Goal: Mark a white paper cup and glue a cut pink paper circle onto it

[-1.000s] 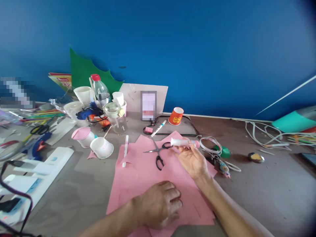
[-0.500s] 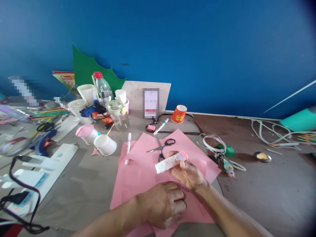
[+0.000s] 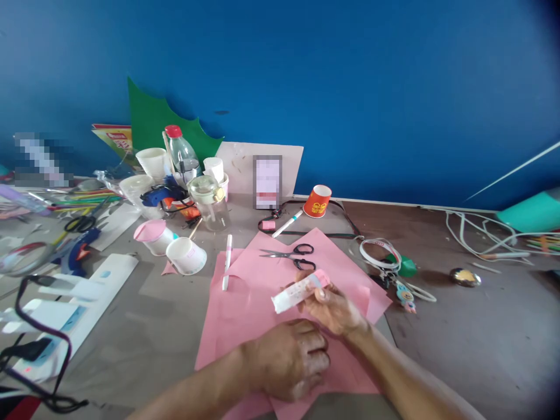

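Observation:
My right hand holds a white strip with a pink end, pinched between thumb and fingers. The strip is tilted, and its surface has faint specks; it could be paper or a wrapper. Just in front and to the left, my left hand is closed, knuckles up, low over the pink paper. Whatever its fingers hold, if anything, is hidden beneath. Scissors with black handles lie on the pink sheets just beyond the strip, blades toward the left. A white marker rests along the sheets' left edge.
Two paper cups stand left of the paper, near a glass jar. A red cup and another marker are behind. At right lie a coiled white cable and a shiny metallic object. A power strip sits at left.
The scissors have swung round on the paper, their handles and blades now closer together. My right hand has lowered the white strip slightly to the left. The left hand has barely moved.

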The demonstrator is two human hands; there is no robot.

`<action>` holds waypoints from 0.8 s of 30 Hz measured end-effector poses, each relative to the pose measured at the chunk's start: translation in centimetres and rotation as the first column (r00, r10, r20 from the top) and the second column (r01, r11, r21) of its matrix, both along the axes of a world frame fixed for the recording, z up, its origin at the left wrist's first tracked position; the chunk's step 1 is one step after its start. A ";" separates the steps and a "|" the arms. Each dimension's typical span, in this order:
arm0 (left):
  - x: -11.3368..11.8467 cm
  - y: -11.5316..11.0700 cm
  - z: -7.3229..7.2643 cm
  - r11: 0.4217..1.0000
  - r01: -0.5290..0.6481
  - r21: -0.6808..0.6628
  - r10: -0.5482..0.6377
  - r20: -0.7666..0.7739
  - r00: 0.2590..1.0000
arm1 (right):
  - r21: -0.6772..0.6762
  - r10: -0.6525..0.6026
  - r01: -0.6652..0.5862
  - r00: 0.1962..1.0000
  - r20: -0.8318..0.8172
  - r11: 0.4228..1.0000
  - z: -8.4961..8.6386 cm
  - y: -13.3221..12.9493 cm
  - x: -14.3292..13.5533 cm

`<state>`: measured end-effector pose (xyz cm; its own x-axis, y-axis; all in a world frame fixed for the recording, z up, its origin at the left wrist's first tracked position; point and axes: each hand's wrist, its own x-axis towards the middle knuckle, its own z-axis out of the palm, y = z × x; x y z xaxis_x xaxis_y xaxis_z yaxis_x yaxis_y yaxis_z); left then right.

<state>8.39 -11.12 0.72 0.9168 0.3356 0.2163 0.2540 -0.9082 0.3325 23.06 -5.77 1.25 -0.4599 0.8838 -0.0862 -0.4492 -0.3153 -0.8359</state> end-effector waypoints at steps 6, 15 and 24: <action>0.0 0.0 0.2 1.000 0.012 -0.024 -0.012 -0.001 1.000 | 0.129 -0.441 0.447 0.894 -0.074 0.885 -0.6 2.9 0.7; -0.3 -0.1 -0.2 0.990 -0.136 -0.030 0.136 0.024 0.990 | 0.128 -0.429 0.422 0.903 0.027 0.897 -0.3 2.4 2.3; -0.3 -0.7 -1.0 0.974 -0.226 0.000 0.226 0.010 0.974 | 0.240 -0.426 0.382 0.889 0.170 0.893 2.0 1.2 3.0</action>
<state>8.11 -11.81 -0.32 0.8149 0.5341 0.2250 0.4499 -0.8278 0.3353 26.03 -4.54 3.28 -0.0495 0.9975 0.0511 -0.3072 0.0335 -0.9511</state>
